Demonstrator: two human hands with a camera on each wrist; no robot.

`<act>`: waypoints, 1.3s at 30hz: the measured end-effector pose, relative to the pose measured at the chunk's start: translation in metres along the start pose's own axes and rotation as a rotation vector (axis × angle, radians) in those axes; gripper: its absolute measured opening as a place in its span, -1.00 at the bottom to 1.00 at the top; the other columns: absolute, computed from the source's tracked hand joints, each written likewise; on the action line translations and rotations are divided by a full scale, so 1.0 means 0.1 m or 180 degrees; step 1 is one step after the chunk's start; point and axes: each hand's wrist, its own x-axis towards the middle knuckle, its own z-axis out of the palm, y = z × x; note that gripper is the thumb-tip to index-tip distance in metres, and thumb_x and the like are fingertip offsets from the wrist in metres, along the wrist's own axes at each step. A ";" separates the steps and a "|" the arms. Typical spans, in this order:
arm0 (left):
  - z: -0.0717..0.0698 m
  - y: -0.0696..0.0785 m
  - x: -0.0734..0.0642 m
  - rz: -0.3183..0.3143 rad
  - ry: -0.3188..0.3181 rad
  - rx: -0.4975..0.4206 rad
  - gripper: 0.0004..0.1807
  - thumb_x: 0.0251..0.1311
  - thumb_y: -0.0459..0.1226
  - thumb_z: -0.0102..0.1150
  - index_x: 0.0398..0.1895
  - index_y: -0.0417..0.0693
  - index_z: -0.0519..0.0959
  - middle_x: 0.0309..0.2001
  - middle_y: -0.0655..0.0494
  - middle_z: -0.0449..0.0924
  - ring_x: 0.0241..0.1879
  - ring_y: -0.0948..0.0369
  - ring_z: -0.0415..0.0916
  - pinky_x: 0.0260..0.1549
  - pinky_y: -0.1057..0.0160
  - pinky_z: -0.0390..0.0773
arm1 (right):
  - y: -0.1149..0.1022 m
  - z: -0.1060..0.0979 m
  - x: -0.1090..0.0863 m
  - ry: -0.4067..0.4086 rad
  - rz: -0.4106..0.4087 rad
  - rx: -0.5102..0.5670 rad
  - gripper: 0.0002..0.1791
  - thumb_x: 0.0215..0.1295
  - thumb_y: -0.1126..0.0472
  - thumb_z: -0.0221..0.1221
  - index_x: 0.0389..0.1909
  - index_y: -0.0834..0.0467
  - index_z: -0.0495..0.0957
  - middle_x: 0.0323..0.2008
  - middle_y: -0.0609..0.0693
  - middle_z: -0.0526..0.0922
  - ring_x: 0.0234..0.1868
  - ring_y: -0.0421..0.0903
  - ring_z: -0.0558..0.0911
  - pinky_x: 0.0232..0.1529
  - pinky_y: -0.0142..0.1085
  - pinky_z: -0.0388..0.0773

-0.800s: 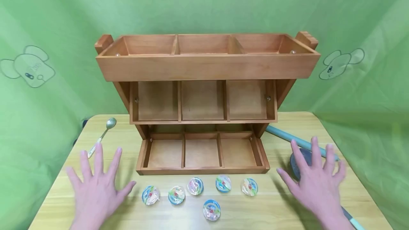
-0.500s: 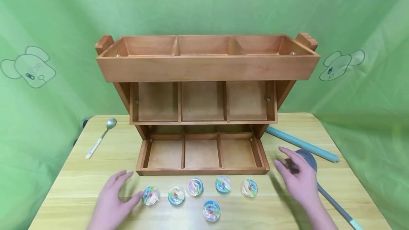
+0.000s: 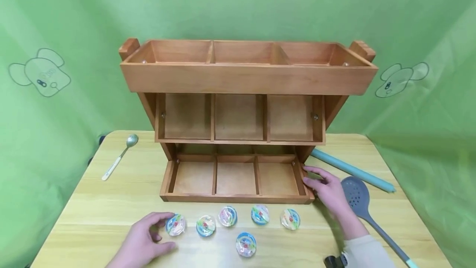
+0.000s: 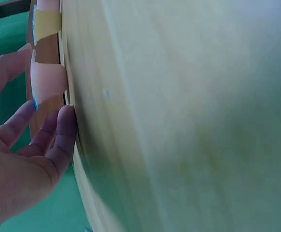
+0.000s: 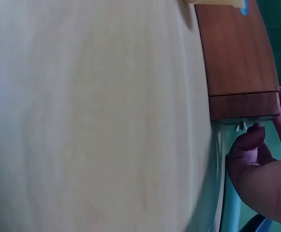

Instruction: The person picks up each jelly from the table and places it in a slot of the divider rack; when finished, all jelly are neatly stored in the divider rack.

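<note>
My left hand point(image 3: 143, 239) is at the leftmost jelly cup point(image 3: 175, 224), its index fingertip at the cup's upper edge and its thumb a little below it. In the left wrist view, the fingers point(image 4: 20, 121) lie around this tapered pinkish cup point(image 4: 49, 79), with a gap on the thumb's side. My right hand point(image 3: 329, 189) touches the right side of the lowest tray point(image 3: 230, 198) of a three-tier wooden rack point(image 3: 245, 80). From the right wrist, its thumb shows beside the wooden end piece point(image 5: 244, 106), near a small metal fastener point(image 5: 241, 127).
Several more jelly cups point(image 3: 205, 226) lie before the rack, one point(image 3: 246, 245) nearer the front. A spoon point(image 3: 120, 156) lies on the left of the table point(image 3: 82, 218). On the right are a slotted skimmer point(image 3: 355, 195) and a blue-green rod point(image 3: 353, 171). Green cloth point(image 3: 238, 3) hangs behind.
Both hands, earlier spread above the table, have come down and inward: the left to the leftmost jelly cup, the right to the lowest tray's side. The head view has shifted slightly.
</note>
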 end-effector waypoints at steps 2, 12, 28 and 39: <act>0.02 -0.02 0.01 0.0108 0.0009 -0.0014 -0.25 -0.25 -0.19 0.67 0.12 -0.09 0.58 -0.08 0.12 0.59 -0.38 0.21 0.49 -0.42 0.29 0.59 | 0.02 0.02 0.01 -0.0009 0.0036 0.0050 -0.53 0.32 0.21 0.32 0.22 0.23 0.56 0.04 0.24 0.55 -0.31 -0.17 0.57 -0.39 -0.33 0.55; 0.12 -0.02 0.04 -0.0005 0.0191 -0.0031 -0.39 -0.17 -0.30 0.63 0.03 -0.12 0.60 -0.13 0.04 0.61 -0.48 0.27 0.52 -0.47 0.30 0.61 | 0.04 0.02 0.02 -0.0050 0.0122 0.0138 -0.53 0.33 0.29 0.29 0.24 0.30 0.52 0.14 0.26 0.51 -0.19 -0.19 0.59 -0.26 -0.33 0.60; 0.02 0.16 0.15 0.0419 0.0206 -0.0999 -0.45 -0.10 -0.52 0.50 0.05 -0.28 0.56 -0.02 -0.21 0.55 -0.17 0.07 0.63 -0.20 0.15 0.65 | -0.01 0.02 0.03 -0.0099 0.0146 0.0041 -0.54 0.36 0.27 0.26 0.25 0.28 0.52 0.20 0.23 0.48 -0.21 -0.16 0.59 -0.23 -0.33 0.60; 0.12 0.40 0.71 0.0318 0.0593 -0.1365 -0.44 -0.09 -0.59 0.45 0.07 -0.36 0.51 -0.05 -0.27 0.56 -0.18 0.01 0.64 -0.16 0.20 0.65 | -0.01 0.02 0.05 -0.0125 0.0153 0.0003 -0.53 0.35 0.23 0.28 0.24 0.27 0.53 0.24 0.21 0.46 -0.16 -0.14 0.59 -0.18 -0.35 0.59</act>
